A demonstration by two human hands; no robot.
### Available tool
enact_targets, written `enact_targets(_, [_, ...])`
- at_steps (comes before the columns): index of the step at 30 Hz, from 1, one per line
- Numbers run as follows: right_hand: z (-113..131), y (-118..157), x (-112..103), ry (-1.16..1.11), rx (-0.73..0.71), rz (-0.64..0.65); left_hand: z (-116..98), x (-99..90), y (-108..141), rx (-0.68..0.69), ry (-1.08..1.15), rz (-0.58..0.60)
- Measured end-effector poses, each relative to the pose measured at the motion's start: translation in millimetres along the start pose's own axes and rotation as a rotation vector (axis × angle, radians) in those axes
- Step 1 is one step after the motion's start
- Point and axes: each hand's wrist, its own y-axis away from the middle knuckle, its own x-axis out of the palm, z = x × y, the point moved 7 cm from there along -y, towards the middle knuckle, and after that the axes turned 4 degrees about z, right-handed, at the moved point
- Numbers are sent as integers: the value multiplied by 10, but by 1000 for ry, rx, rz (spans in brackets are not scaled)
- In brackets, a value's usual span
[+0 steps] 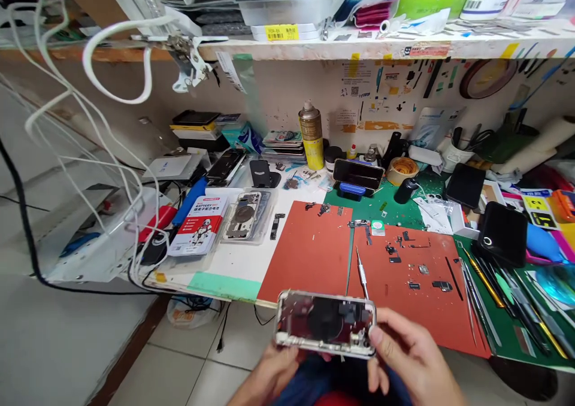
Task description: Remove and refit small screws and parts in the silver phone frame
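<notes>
An opened phone housing (309, 322), with its dark inside facing up and a pale metal frame around it, is held just in front of the table edge. My left hand (279, 367) grips its lower left side from below, and part of those fingers is hidden under it. At the right end, my right hand (406, 352) pinches the frame between thumb and fingers. Beyond the housing, a slim metal screwdriver (362, 277) lies on the red mat (305, 256). Small phone parts (395, 250) are scattered over the right half of that mat.
Tweezers and other hand tools (516, 304) lie at the right, near a black phone (502, 233). A battery box (197, 225) and a tray with a phone back (242, 214) stand left. A spray can (311, 136) is at the back, below a loaded shelf (341, 50). White cables (81, 94) hang left.
</notes>
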Motion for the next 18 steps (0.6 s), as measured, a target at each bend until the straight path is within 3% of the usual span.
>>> enact_targets(3, [308, 12, -211, 259, -49, 3, -92, 87, -8, -209, 104, 260])
enact_targets(9, [608, -30, -193, 509, -103, 19, -541, 532, -141, -290, 265, 448])
enact_targets(11, [710, -46, -150, 592, -146, 26, -553, 631, -174, -298, 268, 426])
enact_targets(14, [724, -61, -116, 607, -167, 22, -373, 706, -178, -356, 261, 314])
enact_targets(16, [614, -25, -196, 502, -196, -142, -246, 713, -162, -317, 275, 223])
enact_targets(18, [382, 99, -315, 341, -260, -411, -168, 680, -138, -204, 296, 138])
